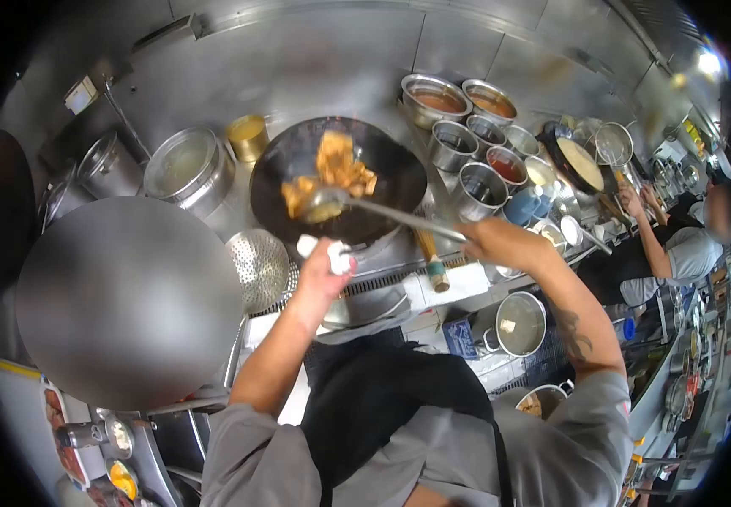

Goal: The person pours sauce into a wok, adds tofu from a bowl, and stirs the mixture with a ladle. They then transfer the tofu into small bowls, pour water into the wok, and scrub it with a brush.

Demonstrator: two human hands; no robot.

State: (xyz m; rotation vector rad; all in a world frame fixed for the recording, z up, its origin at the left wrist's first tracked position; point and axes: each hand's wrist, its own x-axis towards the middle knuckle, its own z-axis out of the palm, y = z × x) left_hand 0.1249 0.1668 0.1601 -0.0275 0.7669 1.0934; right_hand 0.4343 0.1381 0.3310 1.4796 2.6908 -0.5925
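A black wok (391,182) sits on the burner in front of me, holding orange-brown food (332,169), some of it lifted in the air. My left hand (323,266) grips the wok's near rim through a white cloth (336,253). My right hand (492,241) holds the long handle of a metal ladle (327,205), whose bowl rests in the wok under the food.
Several steel pots of sauces (467,127) stand right of the wok. A lidded pot (188,165) and a perforated strainer (257,269) are at left, a big round lid (125,296) nearer. Another person (678,245) works at the far right beside a second wok (581,160).
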